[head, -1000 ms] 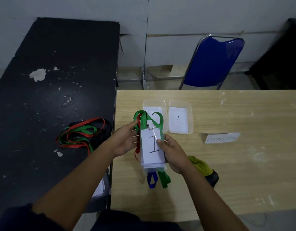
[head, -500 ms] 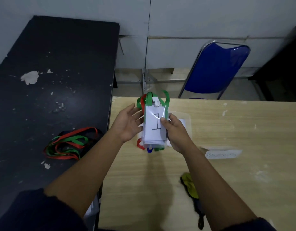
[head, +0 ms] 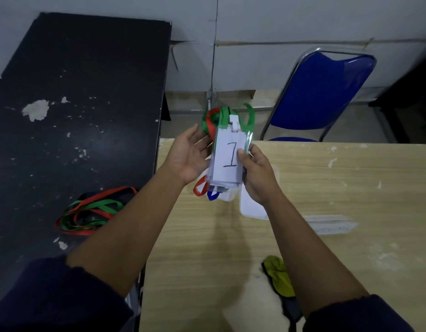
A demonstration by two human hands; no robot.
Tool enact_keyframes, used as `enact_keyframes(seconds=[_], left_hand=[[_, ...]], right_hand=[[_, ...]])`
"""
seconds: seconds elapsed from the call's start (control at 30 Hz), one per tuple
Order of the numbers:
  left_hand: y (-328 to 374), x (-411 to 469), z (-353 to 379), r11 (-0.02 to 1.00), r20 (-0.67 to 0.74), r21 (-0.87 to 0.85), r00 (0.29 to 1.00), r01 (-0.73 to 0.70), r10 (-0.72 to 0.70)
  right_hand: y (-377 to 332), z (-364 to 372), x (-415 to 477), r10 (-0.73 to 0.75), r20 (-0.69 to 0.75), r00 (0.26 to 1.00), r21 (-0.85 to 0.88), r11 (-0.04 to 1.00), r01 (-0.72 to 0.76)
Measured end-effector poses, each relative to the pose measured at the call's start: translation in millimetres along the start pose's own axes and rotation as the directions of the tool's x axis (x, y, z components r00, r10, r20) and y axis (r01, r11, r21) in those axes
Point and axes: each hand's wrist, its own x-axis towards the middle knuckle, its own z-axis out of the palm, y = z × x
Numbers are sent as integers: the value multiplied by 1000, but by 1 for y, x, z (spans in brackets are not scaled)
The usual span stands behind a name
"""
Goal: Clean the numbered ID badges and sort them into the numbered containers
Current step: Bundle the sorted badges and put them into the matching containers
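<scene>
Leftward, a scuffed black table (head: 75,116) is standing edge to edge with the wooden table (head: 327,248), and a blue chair (head: 322,92) is sitting behind it. Both forearms are reaching forward over the near left corner of the wooden table. The right hand (head: 257,173) is gripping a stack of ID badges (head: 227,161) in the air, with the thumb lying on the top badge marked "1" and the fingers curling behind. The left hand (head: 188,156) is lying spread, palm up, with its fingertips passing behind the stack; contact there is hidden. Green, red and blue lanyards (head: 221,116) are looping off the stack. Below it, a clear container (head: 252,209) is showing only in part. A yellow-green cloth (head: 279,276) is half covered by the right forearm. The writing on the paper label (head: 331,225) is too blurred to read.
</scene>
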Motion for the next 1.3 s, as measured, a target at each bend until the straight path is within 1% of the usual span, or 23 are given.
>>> enact_keyframes(seconds=[0.07,0.13,0.23,0.3,0.37,0.47,0.57,0.63,0.73,0.9,0.93,0.97,1.07,1.17,1.3], left_hand=[[-9,5,-11,999,-41,-49,999,23,-25],[-21,10,-24,998,-102,-31,993,49,-52],[-39,15,-43,987,-238,135,970,90,-56],[-48,18,-55,971,-321,227,947,76,1],[-54,20,-63,954,-365,293,930,65,49],[-64,20,-70,898,-444,428,889,98,114],[-68,19,-70,828,-482,550,851,110,207],[-70,21,-68,807,-506,573,836,140,214],[-71,24,-68,780,-523,591,834,206,176],[-73,21,-72,577,-488,770,833,272,260],[-73,18,-73,556,-482,784,835,276,265],[-73,15,-74,565,-485,776,838,279,252],[-76,3,-81,663,-503,696,846,275,176],[-83,-13,-91,725,-485,638,867,259,116],[-96,-32,-104,733,-442,636,893,243,88]], right_hand=[[7,-4,-1,39,-7,999,42,998,-39],[16,-7,-2,95,-30,995,66,993,-93],[33,-13,-8,209,-69,976,101,974,-201],[41,-18,-14,266,-78,961,149,956,-252],[46,-23,-19,286,-72,955,179,946,-270],[48,-30,-26,280,-60,958,209,942,-262],[42,-30,-30,259,-26,966,263,934,-243],[35,-28,-33,238,15,971,280,931,-233],[22,-23,-35,206,64,977,276,937,-215],[2,-15,-35,149,81,985,265,950,-166],[-1,-14,-35,145,79,986,259,952,-161],[-2,-14,-35,144,76,987,253,954,-158],[-1,-16,-39,151,60,987,248,955,-162],[3,-14,-43,166,60,984,248,953,-176],[4,-8,-49,153,89,984,243,955,-171]])
